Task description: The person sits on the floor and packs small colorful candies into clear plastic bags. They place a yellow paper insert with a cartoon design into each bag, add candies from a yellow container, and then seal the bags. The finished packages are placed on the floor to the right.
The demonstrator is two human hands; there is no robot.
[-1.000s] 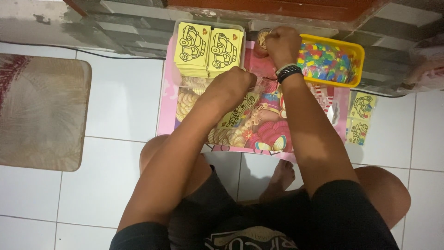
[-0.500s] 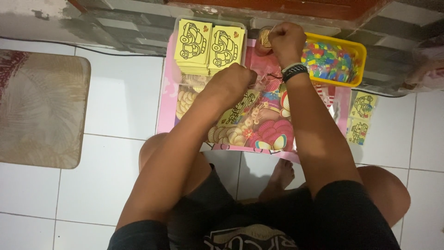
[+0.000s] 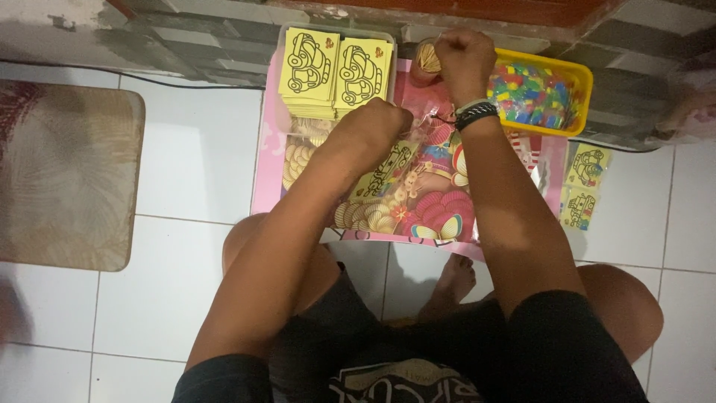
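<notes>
Both hands are closed on a small clear plastic bag (image 3: pixel 426 123) at about 12 o'clock on the pink board (image 3: pixel 268 179): the left hand (image 3: pixel 373 128) pinches one side, the right hand (image 3: pixel 464 60) is fisted above it, maybe on a rubber band (too small to tell). The bag looks light, thin and slippery, so grip it near the mouth. The clear box (image 3: pixel 335 33) at 11 holds yellow cards (image 3: pixel 334 71); the yellow tray (image 3: pixel 578 89) at 1 holds mixed coloured bits.

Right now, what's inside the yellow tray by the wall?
The yellow tray is full of small colourful pieces. The right hand and wrist cover its left end, so that part and the tray's bottom cannot be seen.
</notes>
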